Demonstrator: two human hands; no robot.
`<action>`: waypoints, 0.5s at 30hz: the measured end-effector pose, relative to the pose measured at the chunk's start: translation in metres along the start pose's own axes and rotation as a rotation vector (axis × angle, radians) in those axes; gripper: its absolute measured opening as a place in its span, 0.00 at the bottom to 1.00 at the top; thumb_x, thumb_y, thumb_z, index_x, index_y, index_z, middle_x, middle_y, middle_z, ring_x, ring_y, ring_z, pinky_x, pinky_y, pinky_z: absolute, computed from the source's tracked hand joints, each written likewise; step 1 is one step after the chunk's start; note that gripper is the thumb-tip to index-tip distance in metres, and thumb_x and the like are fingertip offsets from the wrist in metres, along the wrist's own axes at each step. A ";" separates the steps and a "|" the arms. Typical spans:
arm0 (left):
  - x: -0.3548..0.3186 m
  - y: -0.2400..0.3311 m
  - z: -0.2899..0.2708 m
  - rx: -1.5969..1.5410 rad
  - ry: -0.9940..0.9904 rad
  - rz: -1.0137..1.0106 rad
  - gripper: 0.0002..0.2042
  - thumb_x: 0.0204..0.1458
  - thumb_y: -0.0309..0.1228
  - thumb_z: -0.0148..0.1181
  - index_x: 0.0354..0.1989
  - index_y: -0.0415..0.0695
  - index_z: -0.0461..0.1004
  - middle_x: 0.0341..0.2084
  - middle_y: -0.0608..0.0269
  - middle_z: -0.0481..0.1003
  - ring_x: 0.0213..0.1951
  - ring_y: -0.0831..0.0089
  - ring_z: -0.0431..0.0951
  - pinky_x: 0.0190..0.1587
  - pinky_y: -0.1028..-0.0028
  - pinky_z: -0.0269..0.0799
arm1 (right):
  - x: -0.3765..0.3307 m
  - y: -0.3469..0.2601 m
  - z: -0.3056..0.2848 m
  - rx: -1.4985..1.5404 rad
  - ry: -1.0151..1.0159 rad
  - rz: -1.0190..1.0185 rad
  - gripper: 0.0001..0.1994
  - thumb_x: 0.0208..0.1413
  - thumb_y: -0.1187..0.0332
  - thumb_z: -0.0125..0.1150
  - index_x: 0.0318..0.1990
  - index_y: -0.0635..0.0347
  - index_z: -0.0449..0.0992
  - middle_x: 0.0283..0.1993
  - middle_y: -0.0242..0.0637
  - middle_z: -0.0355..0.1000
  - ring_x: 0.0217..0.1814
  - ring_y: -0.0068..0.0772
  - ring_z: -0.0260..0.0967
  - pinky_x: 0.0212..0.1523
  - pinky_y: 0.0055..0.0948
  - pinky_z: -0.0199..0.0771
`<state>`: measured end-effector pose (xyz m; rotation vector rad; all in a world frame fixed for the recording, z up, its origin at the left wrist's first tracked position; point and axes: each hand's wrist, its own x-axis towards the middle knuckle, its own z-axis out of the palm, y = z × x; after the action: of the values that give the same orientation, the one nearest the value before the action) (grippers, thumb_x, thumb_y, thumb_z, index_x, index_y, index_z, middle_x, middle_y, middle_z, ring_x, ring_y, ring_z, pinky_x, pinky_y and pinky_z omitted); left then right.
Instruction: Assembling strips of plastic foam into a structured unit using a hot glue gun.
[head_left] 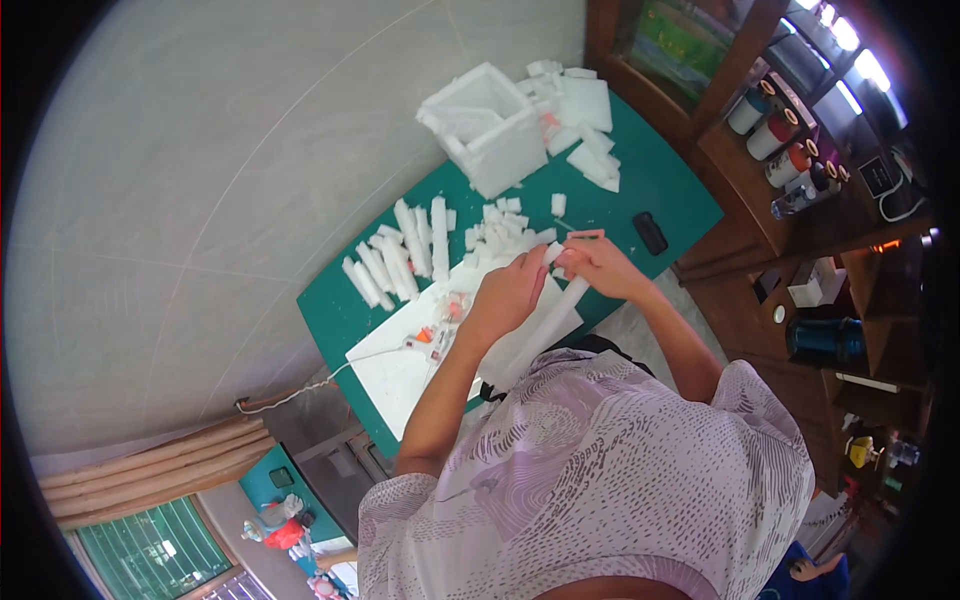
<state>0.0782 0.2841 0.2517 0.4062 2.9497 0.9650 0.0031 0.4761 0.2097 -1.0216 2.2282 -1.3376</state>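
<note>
Surface (660, 180): green mat, tilted in view; its far edge meets the pale floor, its right edge runs beside a wooden shelf (800, 230).
Open room: bare green at the right corner, apart from a black object (650, 232); the middle is crowded with foam.
Box (488, 128): white foam, open on top, near the far edge; contents cannot be told.
Slabs (585, 125): flat foam offcuts piled just beside the box.
Sticks (400, 260): cut foam bars in a row at the left side of the surface.
Bits (500, 228): small foam cubes scattered between the sticks and the hands.
Sheet (395, 370): white foam board at the near edge, with a wired tool (432, 338) lying on it.
Strip (545, 325): long white foam bar, slanted from the hands down toward the body, above the sheet.
Left hand (510, 292): fingers curled around the strip's upper part.
Right hand (595, 265): fingers pressed together, pinching the strip's top end.
Shelf contents: thread cones (775, 130) in a row.
</note>
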 end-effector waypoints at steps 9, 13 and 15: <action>-0.099 -0.082 -0.035 -0.401 0.130 -0.297 0.16 0.57 0.32 0.43 0.52 0.40 0.62 0.28 0.54 0.74 0.30 0.60 0.75 0.35 0.67 0.69 | 0.027 0.002 0.015 0.754 0.363 0.374 0.11 0.61 0.63 0.43 0.32 0.60 0.66 0.22 0.29 0.62 0.23 0.20 0.62 0.28 0.20 0.64; -0.099 -0.067 -0.035 -0.521 0.095 -0.237 0.23 0.52 0.36 0.56 0.54 0.41 0.59 0.26 0.57 0.73 0.30 0.67 0.75 0.33 0.68 0.69 | 0.057 -0.038 0.073 0.631 0.349 0.351 0.12 0.62 0.61 0.42 0.34 0.60 0.65 0.21 0.29 0.61 0.25 0.20 0.61 0.29 0.20 0.62; -0.085 -0.048 -0.023 -0.642 0.017 -0.324 0.29 0.46 0.36 0.62 0.55 0.41 0.58 0.28 0.58 0.73 0.32 0.68 0.75 0.36 0.71 0.69 | 0.071 -0.038 0.097 0.713 0.480 0.233 0.12 0.62 0.61 0.43 0.34 0.60 0.65 0.21 0.28 0.60 0.25 0.20 0.59 0.30 0.19 0.60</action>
<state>0.1467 0.2125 0.2370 -0.0964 2.4002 1.7408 0.0291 0.3530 0.2000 -0.1931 1.8007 -2.1832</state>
